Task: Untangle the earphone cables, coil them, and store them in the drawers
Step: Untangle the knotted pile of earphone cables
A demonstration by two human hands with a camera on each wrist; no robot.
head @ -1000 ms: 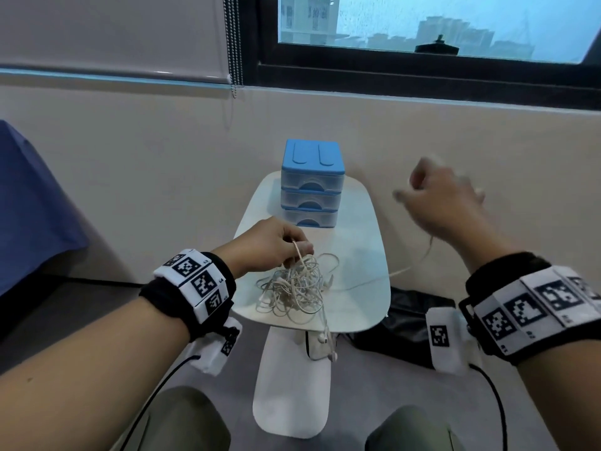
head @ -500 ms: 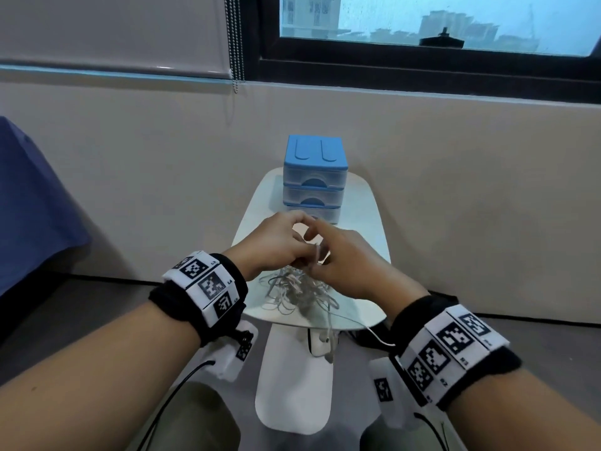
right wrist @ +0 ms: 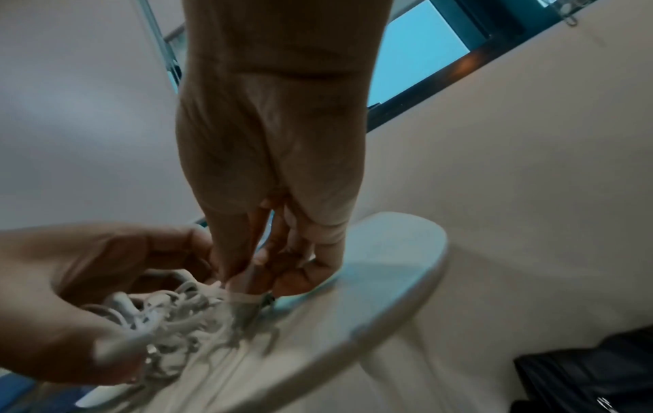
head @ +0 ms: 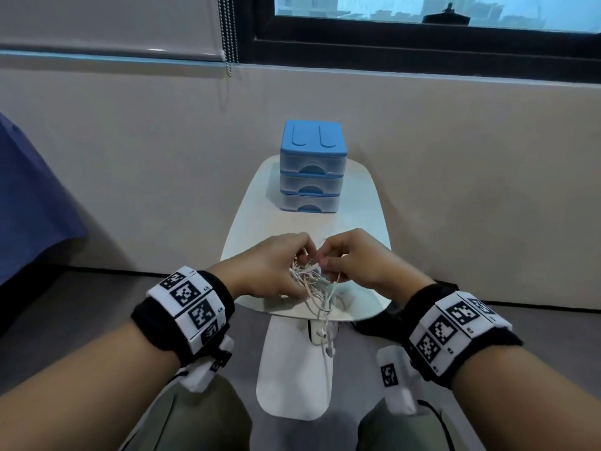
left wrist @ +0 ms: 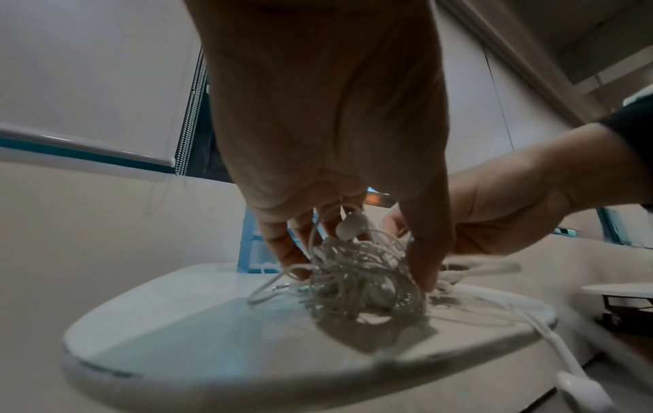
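A tangled clump of white earphone cables lies near the front edge of a small white table. My left hand curls its fingers and thumb around the clump. My right hand pinches a strand at the clump's top right. A few cable ends with earbuds dangle over the front edge. A blue three-drawer box stands at the back of the table, all drawers closed.
The table stands against a beige wall under a window. A black bag lies on the floor to the right of the table foot. A blue cloth hangs at the far left.
My right hand came in from up at the right, where it held a stretched cable, and now meets my left hand at the clump. Both hands have lowered slightly onto the tangle.
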